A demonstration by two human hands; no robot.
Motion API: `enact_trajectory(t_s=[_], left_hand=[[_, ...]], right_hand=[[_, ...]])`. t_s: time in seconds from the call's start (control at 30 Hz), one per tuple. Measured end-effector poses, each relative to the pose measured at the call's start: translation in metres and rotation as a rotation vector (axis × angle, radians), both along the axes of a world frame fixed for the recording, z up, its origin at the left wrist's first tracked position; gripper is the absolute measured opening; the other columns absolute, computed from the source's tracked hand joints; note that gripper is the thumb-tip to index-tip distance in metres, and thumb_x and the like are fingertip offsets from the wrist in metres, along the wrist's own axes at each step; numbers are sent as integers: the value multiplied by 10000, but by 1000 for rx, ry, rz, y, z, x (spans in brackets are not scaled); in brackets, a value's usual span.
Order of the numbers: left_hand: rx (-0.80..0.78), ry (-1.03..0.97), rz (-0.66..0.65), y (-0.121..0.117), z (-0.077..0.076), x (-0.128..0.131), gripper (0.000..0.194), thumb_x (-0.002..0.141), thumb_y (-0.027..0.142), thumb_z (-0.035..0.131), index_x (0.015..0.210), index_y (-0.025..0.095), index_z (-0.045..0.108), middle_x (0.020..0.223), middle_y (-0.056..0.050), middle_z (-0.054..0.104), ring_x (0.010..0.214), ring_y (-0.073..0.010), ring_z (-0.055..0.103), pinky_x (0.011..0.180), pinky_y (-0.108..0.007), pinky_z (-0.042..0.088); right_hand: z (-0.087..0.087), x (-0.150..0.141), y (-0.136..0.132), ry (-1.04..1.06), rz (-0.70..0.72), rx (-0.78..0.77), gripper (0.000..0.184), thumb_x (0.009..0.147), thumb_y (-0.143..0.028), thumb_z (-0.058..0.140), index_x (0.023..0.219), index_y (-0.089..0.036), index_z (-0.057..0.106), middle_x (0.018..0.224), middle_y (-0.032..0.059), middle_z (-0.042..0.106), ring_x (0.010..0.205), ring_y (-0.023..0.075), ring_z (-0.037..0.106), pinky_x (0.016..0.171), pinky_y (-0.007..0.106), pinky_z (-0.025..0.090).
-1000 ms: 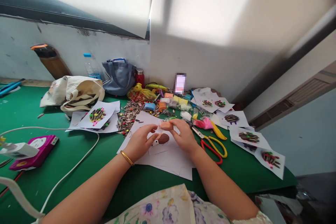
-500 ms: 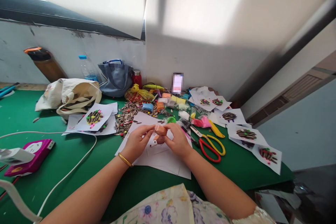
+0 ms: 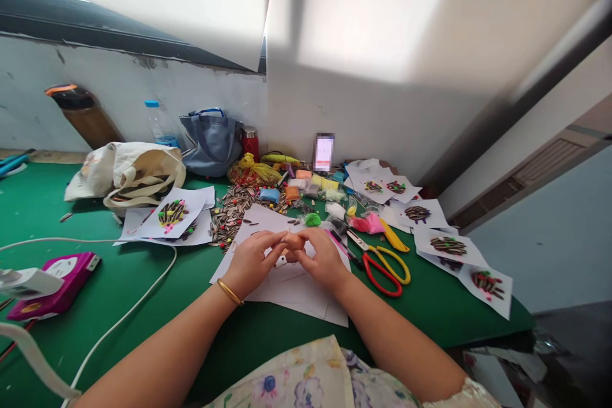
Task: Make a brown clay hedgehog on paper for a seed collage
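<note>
Both my hands meet over sheets of white paper [image 3: 268, 290] on the green table. A small orange lump of modelling clay [image 3: 293, 241], perhaps in clear wrap, is between my fingertips. My right hand [image 3: 326, 259] grips it from the right. The closed fingers of my left hand [image 3: 252, 260] pinch at its left side. Below the lump, a brownish-orange clay shape and a small white piece with a dark dot [image 3: 280, 261] show on the paper, partly hidden by my fingers. A few loose sunflower seeds [image 3: 248, 222] lie on the paper's far part.
A heap of sunflower seeds [image 3: 234, 207] lies left of the paper. Clay packets [image 3: 292, 193] are behind it. Scissors [image 3: 382, 264] and a yellow cutter [image 3: 393, 234] lie right. Seed pictures [image 3: 448, 243] lie at both sides. A white cable [image 3: 138, 306] crosses the left; a phone [image 3: 324, 153] stands behind.
My left fingers have closed in over the orange clay, so less of it and of the shape below shows. The things around have not moved.
</note>
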State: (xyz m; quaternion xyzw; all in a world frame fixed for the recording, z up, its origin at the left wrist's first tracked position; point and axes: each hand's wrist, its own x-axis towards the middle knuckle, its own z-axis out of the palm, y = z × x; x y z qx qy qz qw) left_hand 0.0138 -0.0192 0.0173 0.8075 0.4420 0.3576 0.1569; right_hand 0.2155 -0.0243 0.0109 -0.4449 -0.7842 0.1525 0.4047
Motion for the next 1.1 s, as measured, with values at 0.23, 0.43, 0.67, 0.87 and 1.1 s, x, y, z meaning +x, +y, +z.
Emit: enact_trajectory(t_s=[0.23, 0.43, 0.67, 0.87, 1.1], left_hand=[[-56, -128, 165, 4, -7, -2, 326, 912, 377, 547, 1166, 212, 670, 1085, -62, 727, 918, -196, 673, 804, -321, 535], [-40, -111, 121, 3, -4, -1, 270, 927, 354, 515, 1069, 221, 702, 1017, -53, 734, 920, -199, 664, 815, -331, 525], [-61, -98, 130, 2, -4, -1, 247, 925, 343, 516, 1047, 234, 701, 1016, -41, 729, 927, -199, 662, 825, -329, 514], [-81, -103, 120, 1, -3, 2, 233, 921, 329, 519, 1020, 227, 704, 996, -39, 731, 913, -198, 662, 802, -324, 507], [-71, -116, 112, 1, -2, 0, 214, 917, 319, 525, 989, 231, 707, 971, -37, 732, 907, -198, 662, 837, -335, 510]], right_hand=[[-2, 20, 18, -73, -167, 102, 193, 834, -231, 582, 1024, -204, 612, 988, 65, 658, 940, 232, 572, 872, 363, 416], [-1, 68, 55, -308, -560, 144, 265, 890, -360, 568, 1070, -174, 625, 984, 107, 663, 918, 271, 548, 793, 371, 387], [-1, 75, 70, -457, -557, 156, 259, 870, -440, 623, 962, -208, 689, 952, 118, 668, 927, 276, 516, 776, 378, 378], [17, 40, 94, -501, -420, 67, 162, 852, -359, 659, 880, -224, 745, 999, 112, 661, 1020, 296, 496, 869, 444, 362], [21, 9, 136, -647, -382, -193, 160, 753, -349, 718, 738, -194, 755, 954, 161, 662, 1044, 337, 519, 882, 476, 360]])
